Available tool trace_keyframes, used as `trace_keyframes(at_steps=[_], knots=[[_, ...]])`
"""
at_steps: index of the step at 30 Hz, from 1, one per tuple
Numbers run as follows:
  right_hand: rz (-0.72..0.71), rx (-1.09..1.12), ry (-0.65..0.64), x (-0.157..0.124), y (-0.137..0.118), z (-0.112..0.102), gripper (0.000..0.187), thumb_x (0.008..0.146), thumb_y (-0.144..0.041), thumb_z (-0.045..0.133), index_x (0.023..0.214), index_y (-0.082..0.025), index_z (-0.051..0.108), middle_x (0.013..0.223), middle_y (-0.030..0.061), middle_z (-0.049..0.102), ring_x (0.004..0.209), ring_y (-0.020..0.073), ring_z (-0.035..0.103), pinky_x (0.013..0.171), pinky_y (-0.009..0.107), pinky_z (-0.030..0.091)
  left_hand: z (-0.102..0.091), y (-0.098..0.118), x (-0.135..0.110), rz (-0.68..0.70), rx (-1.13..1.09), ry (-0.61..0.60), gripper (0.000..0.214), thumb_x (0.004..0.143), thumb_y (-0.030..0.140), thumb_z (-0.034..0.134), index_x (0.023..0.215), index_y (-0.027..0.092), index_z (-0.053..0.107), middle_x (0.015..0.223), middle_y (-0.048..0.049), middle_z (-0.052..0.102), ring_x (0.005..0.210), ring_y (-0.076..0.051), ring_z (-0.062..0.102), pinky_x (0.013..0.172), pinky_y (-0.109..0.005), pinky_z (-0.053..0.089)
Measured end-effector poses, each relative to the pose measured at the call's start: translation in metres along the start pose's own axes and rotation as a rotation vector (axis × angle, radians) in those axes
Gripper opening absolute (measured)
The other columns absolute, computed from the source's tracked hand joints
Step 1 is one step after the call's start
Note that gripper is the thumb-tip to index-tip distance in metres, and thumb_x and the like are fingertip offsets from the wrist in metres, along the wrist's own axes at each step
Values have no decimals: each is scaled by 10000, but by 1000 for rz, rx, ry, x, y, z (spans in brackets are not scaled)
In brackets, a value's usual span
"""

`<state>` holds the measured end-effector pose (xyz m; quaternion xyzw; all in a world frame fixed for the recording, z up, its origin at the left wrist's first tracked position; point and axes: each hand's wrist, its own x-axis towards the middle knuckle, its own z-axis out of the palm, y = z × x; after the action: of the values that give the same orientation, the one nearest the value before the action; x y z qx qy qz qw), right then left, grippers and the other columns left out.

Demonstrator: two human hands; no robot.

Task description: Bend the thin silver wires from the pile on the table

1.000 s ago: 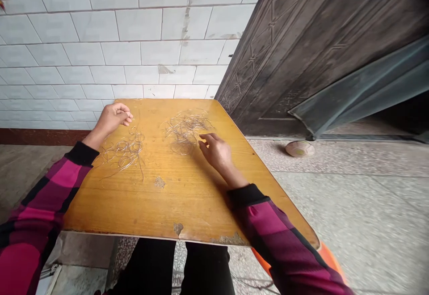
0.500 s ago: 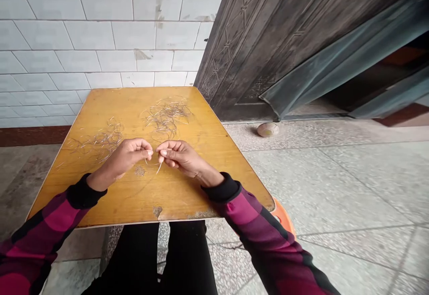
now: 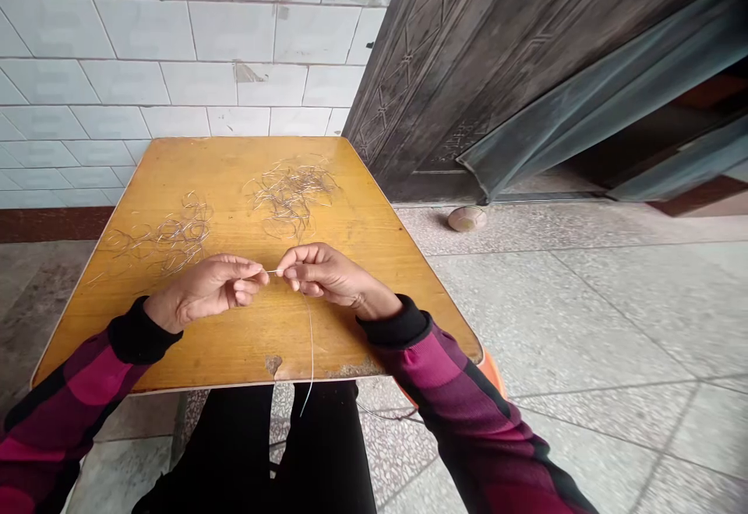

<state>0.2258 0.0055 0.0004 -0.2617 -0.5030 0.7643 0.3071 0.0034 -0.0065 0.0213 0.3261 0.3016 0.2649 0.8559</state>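
Note:
Between my two hands, over the near half of the table, a short stretch of thin silvery wire (image 3: 272,271) spans the gap between the fingertips. My left hand (image 3: 219,286) pinches one side of it with thumb and forefinger. On the other side, my right hand (image 3: 319,274) holds the wire in a pinch, and a long end hangs down past the table's front edge. One tangled pile of thin wires (image 3: 181,232) lies beyond my left hand. A denser wire pile (image 3: 295,191) sits farther back, beyond my right hand.
The yellow wooden table (image 3: 222,350) has a chipped front edge and stands against a white tiled wall (image 3: 227,31). Right of it are a dark carved door (image 3: 421,109), a hanging curtain (image 3: 526,148) and a roundish stone-like object (image 3: 467,219) on the floor. Part of an orange stool (image 3: 492,374) shows by the corner.
My hands have come to hold the wire taut between them, with a long end now hanging below my right hand. The left hand has turned its palm side up somewhat. The view has tilted slightly.

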Motion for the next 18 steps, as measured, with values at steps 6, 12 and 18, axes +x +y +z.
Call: trace_keyframes(at_steps=[6, 12, 18], knots=[[-112, -245, 17, -5, -2, 0, 126, 791, -242, 709, 849, -137, 670, 607, -52, 597, 418, 13, 367, 391, 171, 249, -13, 9, -4, -142, 190, -62, 207, 775, 254, 753, 804, 53, 714, 534, 55, 395, 393, 1, 258, 319, -82, 230], [-228, -405, 68, -8, -3, 0, 137, 820, -242, 674, 902, -139, 637, 598, -69, 550, 459, 26, 382, 427, 184, 283, -17, 9, -6, -120, 358, -14, 221, 838, 315, 693, 842, 96, 716, 546, 31, 508, 329, 4, 252, 268, -92, 201], [-318, -497, 174, -5, 4, 1, 155, 839, -290, 657, 876, -154, 592, 645, -51, 546, 488, 36, 409, 447, 196, 319, -11, 13, -6, -43, 248, -15, 170, 791, 211, 737, 893, 77, 711, 722, -63, 694, 408, -23, 478, 383, -118, 431]])
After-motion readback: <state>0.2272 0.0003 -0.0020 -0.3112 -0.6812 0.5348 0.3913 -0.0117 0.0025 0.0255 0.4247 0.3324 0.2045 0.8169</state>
